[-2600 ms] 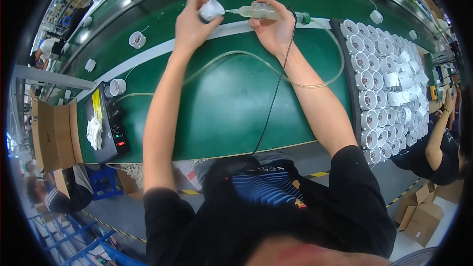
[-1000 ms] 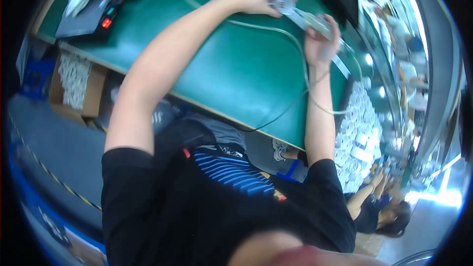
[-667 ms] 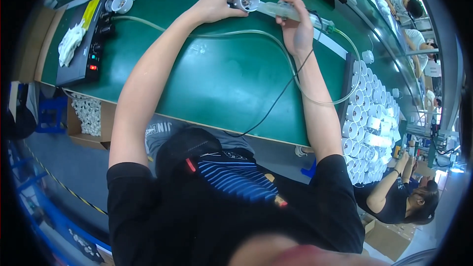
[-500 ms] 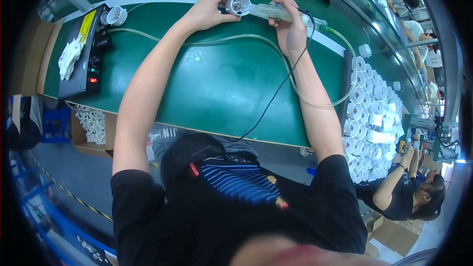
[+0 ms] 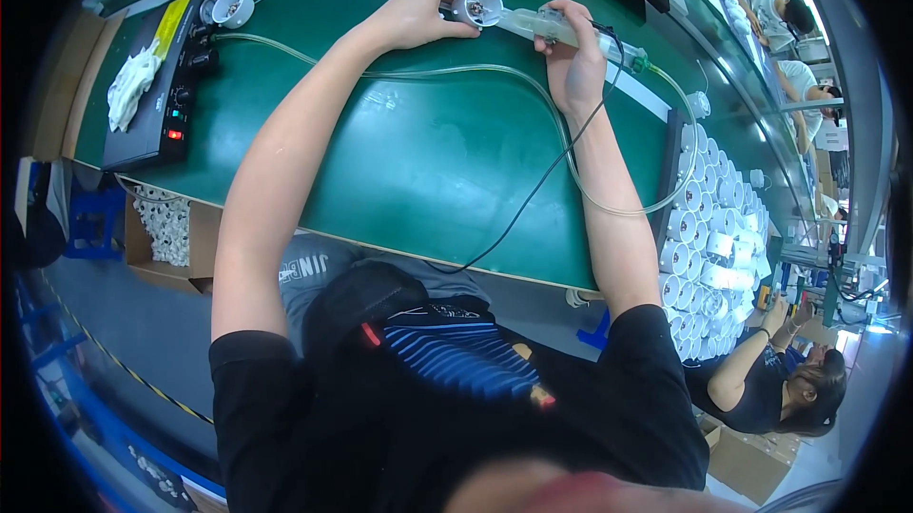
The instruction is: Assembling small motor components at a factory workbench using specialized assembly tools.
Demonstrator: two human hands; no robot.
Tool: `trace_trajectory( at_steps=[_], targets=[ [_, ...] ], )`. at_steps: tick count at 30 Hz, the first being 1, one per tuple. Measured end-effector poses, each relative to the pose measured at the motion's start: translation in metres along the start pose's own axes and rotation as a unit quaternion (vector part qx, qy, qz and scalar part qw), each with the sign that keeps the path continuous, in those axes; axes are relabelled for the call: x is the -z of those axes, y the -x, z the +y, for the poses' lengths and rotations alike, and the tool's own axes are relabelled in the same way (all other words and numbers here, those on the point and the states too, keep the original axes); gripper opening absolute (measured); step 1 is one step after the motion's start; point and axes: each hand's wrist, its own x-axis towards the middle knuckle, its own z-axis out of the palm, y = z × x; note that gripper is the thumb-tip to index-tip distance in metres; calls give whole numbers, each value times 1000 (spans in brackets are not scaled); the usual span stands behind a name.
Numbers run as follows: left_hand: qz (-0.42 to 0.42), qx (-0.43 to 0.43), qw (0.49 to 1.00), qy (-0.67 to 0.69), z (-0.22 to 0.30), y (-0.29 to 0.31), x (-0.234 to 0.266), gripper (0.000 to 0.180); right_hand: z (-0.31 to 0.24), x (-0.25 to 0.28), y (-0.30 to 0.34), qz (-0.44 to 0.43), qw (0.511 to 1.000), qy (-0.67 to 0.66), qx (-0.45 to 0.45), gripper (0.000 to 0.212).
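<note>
My left hand (image 5: pixel 418 14) holds a white round plastic cup (image 5: pixel 463 11) near the far side of the bench, its fingers and thumb around the rim. Small metallic parts show inside the cup's open face. In my right hand (image 5: pixel 577 71) lies a translucent dispensing syringe (image 5: pixel 561 30), gripped around its barrel and pointing left. Its narrow end reaches the cup's opening; the exact tip is too small to make out. A green fitting (image 5: pixel 640 63) at the syringe's back end joins a clear air hose (image 5: pixel 456 70). A thin black cable (image 5: pixel 533 197) also runs from the syringe.
A black control box (image 5: pixel 157 123) stands at the left with a white cloth (image 5: pixel 133 90) on it. Another white cup (image 5: pixel 232 8) sits beside it. Many cups (image 5: pixel 699 228) are stacked at right. A carton of small white parts (image 5: pixel 164 228) is below the bench; a co-worker (image 5: pixel 761 385) sits at right.
The whole view has shifted slightly. Both hands, with the cup and syringe, appear a little further right, and the syringe's narrow end now overlaps the cup's opening more.
</note>
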Motion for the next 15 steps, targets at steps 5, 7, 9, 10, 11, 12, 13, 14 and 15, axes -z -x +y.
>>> trace_trajectory(
  at_steps=[5, 7, 9, 10, 11, 12, 13, 14, 15],
  targets=[
    [-5, 7, 1000, -5, 4, -1, -2, 62, 0, 2, 2, 2, 1000, -1, 2, 25],
    [-6, 12, 1000, -6, 4, 1, -4, 63, -1, 5, 4, 0, 1000, -1, 5, 25],
    [-3, -17, 1000, 20, -3, 3, -5, 53, 3, 7, 4, -2, 1000, 1, -3, 26],
    [0, -30, 999, 36, -6, 5, -6, 49, 6, 9, 1, -8, 1000, -10, 5, 26],
    [0, -20, 999, 48, 1, 4, -4, 49, 9, 14, -1, -10, 1000, -19, 8, 25],
    [-11, 3, 999, 37, 5, -3, 6, 51, 14, 19, -4, -12, 1000, -27, 8, 25],
    [-25, 31, 999, 31, 14, -7, 15, 55, 15, 24, -15, -63, 977, -198, -45, 26],
    [-41, 68, 996, 28, 16, 1, 20, 60, 15, 19, -18, -100, 919, -369, -101, 27],
    [27, 2, 999, -38, 0, -5, 14, 59, 4, 15, -9, -78, 922, -360, -122, 27]
  ],
)
